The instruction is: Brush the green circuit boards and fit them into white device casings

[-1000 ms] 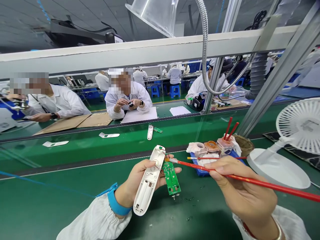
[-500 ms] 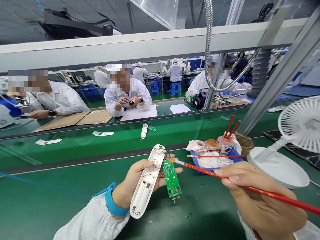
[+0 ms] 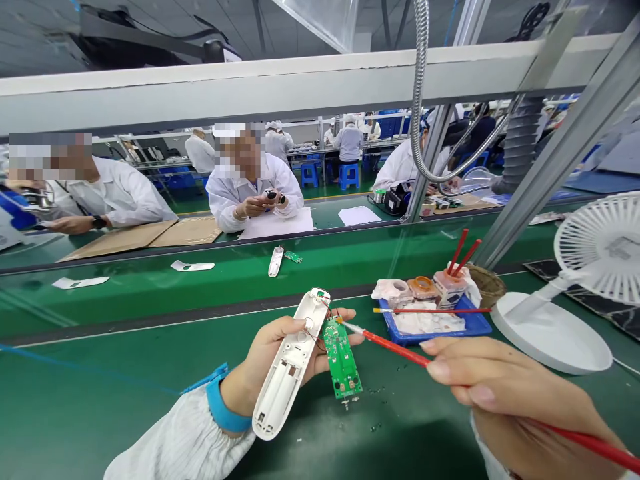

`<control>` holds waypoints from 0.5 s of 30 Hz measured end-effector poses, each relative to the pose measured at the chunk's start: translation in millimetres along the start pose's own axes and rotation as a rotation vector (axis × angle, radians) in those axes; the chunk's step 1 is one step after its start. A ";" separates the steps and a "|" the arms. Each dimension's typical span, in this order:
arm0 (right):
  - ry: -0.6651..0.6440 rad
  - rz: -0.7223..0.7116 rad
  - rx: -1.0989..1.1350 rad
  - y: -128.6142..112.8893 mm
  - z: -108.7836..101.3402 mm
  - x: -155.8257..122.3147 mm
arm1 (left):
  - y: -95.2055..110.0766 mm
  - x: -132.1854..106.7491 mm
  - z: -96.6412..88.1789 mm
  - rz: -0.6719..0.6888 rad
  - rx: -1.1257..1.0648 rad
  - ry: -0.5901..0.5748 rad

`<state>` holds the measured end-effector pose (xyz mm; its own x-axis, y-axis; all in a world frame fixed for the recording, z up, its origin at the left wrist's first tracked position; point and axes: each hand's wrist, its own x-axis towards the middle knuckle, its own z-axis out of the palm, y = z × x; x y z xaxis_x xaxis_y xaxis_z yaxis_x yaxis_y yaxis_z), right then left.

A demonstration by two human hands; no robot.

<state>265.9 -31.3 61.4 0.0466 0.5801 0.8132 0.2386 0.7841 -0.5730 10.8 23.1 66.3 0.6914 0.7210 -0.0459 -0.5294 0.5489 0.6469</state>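
R hand (image 3: 520,393): pinched firmly on red brush (image 3: 393,347), approx 4 o'clock of brd.
L hand (image 3: 273,347): clamped on white casing (image 3: 285,380), thumb on top, fingers behind, some showing past brd.
Casing: open side up, far end pointing approx 1 o'clock; thin wires near its top, by brd.
Green circuit board (image 3: 343,360): just right of casing, apparently resting on L fingers.
Brush tip: at brd's 12 o'clock end; exact contact can't tell.
Chg: tip's at same end as 1 sec ago; my read, work is centred there, not lower brd.
Blue tray (image 3: 477,323): 2 o'clock of brd, w/ second brush (image 3: 440,311) across it.
White fan (image 3: 550,340): 3 o'clock.
Small white shell (image 3: 275,261): 11 o'clock, on green strip, has shifted L.
Co-worker's hands (image 3: 260,202): beyond, 11 o'clock, w/ small dark item.
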 end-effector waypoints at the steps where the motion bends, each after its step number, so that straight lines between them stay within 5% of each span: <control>1: -0.062 -0.030 0.014 1.1 1.2 0.1 | -0.4 0.2 0.2 -0.001 0.005 0.003; 6: -0.405 -0.236 0.082 5.4 1.1 1.8 | -2.5 -0.3 0.6 -0.029 0.021 0.034; 15: -0.472 -0.195 0.035 -0.3 -6.8 2.9 | -4.8 -2.2 -3.9 -0.022 0.002 -0.001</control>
<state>272.6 -31.3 64.6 -0.4403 0.4527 0.7754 0.1660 0.8897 -0.4252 9.9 20.5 60.4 0.7031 0.7085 -0.0597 -0.5132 0.5639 0.6470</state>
